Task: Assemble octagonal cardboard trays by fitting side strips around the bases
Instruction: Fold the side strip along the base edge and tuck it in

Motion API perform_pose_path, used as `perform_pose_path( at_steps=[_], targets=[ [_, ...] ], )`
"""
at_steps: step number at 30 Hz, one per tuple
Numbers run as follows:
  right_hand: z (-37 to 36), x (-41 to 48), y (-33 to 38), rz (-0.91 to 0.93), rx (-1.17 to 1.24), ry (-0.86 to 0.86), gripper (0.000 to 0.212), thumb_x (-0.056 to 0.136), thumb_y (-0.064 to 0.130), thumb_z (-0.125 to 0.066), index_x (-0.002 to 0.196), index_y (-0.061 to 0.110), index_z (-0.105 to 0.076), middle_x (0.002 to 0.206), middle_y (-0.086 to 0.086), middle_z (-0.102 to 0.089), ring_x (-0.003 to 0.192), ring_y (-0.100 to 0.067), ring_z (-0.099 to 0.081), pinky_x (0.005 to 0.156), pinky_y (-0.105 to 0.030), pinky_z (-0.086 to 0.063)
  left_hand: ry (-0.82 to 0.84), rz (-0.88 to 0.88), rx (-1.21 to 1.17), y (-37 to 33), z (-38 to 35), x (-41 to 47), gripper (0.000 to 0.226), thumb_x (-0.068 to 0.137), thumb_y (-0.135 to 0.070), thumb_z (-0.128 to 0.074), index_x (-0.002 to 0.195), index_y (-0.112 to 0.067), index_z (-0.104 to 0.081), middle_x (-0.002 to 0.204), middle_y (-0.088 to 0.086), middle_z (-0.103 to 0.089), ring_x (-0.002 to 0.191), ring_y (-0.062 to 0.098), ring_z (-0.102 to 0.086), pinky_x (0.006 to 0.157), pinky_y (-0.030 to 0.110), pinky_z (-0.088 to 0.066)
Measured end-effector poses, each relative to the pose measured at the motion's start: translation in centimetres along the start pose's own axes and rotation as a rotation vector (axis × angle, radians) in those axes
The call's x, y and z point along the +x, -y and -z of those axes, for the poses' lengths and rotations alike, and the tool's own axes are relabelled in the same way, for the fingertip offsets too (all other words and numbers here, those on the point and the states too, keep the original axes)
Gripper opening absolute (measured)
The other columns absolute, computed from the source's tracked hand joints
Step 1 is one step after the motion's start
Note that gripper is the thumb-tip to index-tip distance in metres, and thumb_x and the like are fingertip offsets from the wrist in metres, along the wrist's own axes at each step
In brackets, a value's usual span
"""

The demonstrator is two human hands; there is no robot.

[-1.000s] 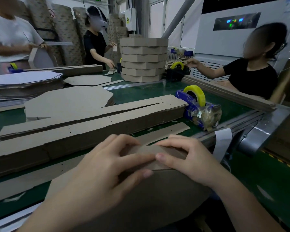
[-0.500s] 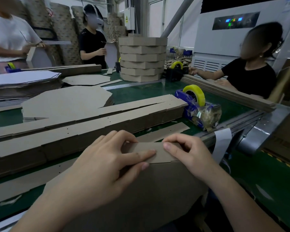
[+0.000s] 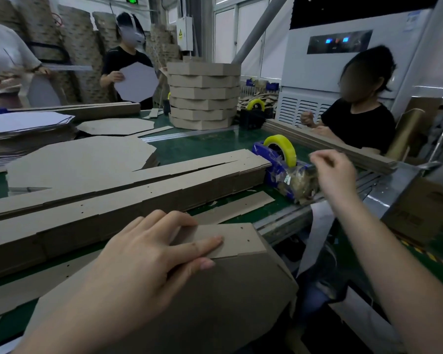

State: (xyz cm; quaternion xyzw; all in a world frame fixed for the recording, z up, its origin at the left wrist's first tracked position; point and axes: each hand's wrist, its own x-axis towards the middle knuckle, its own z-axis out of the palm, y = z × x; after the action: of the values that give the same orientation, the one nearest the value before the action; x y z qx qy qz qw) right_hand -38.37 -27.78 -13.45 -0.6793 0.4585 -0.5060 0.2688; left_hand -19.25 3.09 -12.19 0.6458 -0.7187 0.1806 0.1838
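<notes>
A: Left hand?
B: Flat, fingers straight, pressed down on the side strip where folded along the upper edge of the octagonal base. No curl, nothing pinched.
A: Position of that half-built tray?
B: At the near edge of the green table, tilted toward the camera. Strip end with small punched holes just right of the fingertips.
A: Right hand?
B: Raised, well apart from the held cardboard, just beside the blue tape dispenser. Fingers curled, thumb and forefinger close together. Motion-blurred, so impossible to tell whether pinching tape or nothing.
A: Dispenser?
B: On the right part of the table, yellow tape roll upright in it, just beside the end of the long stack of side strips.
A: Elsewhere on the table?
B: Pile of flat octagonal bases behind the strip stack. One loose strip flat on the table between that stack and the held piece. Column of finished trays far back, centre.
A: People?
B: Three others around the table. One in black at the far side, holding a pale octagonal sheet. Another in black, seated at right.
</notes>
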Motion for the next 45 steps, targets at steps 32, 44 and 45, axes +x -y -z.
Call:
perform_pose_path(
  at_steps=[32, 44, 45],
  targets=[
    [-0.3, 4.1, -7.0, -0.412, 0.973, 0.036, 0.037, 0.085, -0.006, -0.047, 0.051, 0.010, -0.048, 0.050, 0.001, -0.048, 0.053, -0.010, -0.047, 0.079, -0.034, -0.049, 0.037, 0.014, 0.017, 0.1, -1.0, 1.4, 0.038, 0.092, -0.053, -0.036, 0.118, -0.047, -0.063, 0.103, -0.010, -0.060, 0.080, 0.013, -0.057, 0.060, 0.023, -0.042],
    [0.3, -3.6, -2.4, 0.032, 0.021, 0.010, 0.010, 0.083, 0.017, -0.073, 0.074, 0.016, -0.068, 0.081, -0.002, -0.053, 0.075, -0.011, -0.049, 0.075, -0.028, -0.041, 0.023, 0.032, -0.058, 0.0, -0.8, 1.3, 0.034, 0.091, -0.050, -0.041, 0.106, -0.037, -0.069, 0.104, -0.009, -0.063, 0.085, 0.015, -0.061, 0.065, 0.029, -0.051],
    [-0.2, -5.6, -0.5, 0.071, 0.080, 0.062, 0.010, 0.083, 0.018, -0.072, 0.074, 0.019, -0.068, 0.080, 0.000, -0.056, 0.073, -0.008, -0.050, 0.073, -0.021, -0.042, 0.026, 0.028, -0.063, -0.1, -0.8, 1.3, 0.033, 0.091, -0.050, -0.041, 0.104, -0.036, -0.068, 0.104, -0.010, -0.062, 0.086, 0.015, -0.061, 0.064, 0.031, -0.052]
  ],
)
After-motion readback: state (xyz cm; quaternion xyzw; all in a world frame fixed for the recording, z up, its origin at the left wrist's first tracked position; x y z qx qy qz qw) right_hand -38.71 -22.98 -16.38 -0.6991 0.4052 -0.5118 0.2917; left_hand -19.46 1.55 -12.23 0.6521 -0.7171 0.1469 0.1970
